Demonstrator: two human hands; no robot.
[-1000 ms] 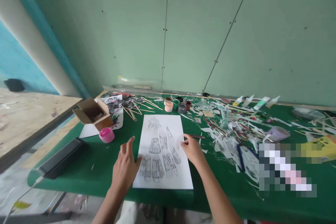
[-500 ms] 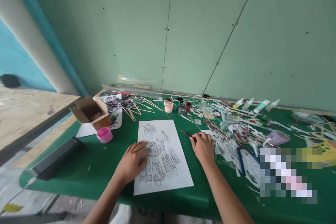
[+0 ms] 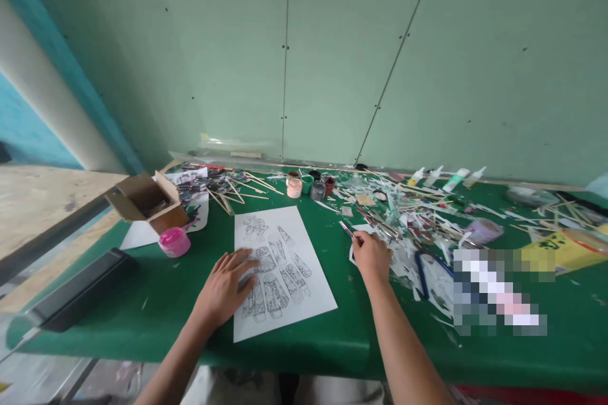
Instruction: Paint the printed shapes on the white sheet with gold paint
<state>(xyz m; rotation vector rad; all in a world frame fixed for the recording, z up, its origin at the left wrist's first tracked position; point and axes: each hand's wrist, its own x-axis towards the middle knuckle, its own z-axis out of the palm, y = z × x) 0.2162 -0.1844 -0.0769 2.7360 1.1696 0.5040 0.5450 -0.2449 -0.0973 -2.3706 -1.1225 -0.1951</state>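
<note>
A white sheet (image 3: 308, 291) printed with black outline drawings of separate patterned pieces lies on the green table. My left hand (image 3: 225, 285) rests flat on the sheet's left side, fingers stretched over part of the drawings. To the right of the sheet, my right hand (image 3: 373, 256) is closed around a slim pen-like tool (image 3: 346, 228). The tool's light and dark end sticks out past the fingers toward the upper left; its exact kind is not clear. A smaller piece of white paper (image 3: 363, 228) lies partly under this hand.
Left stand an open cardboard box (image 3: 168, 218), a pink paint jar (image 3: 174, 242) and a long dark grey device (image 3: 80, 291) with a cable. Small paint jars (image 3: 294, 188) sit behind the sheet. Paper scraps, sticks, blue-handled scissors (image 3: 422, 275) and glue bottles (image 3: 456, 180) crowd the right.
The view has swung slightly right. My right hand has turned, so the tool's end now points more upward. The left hand stays on the sheet.
</note>
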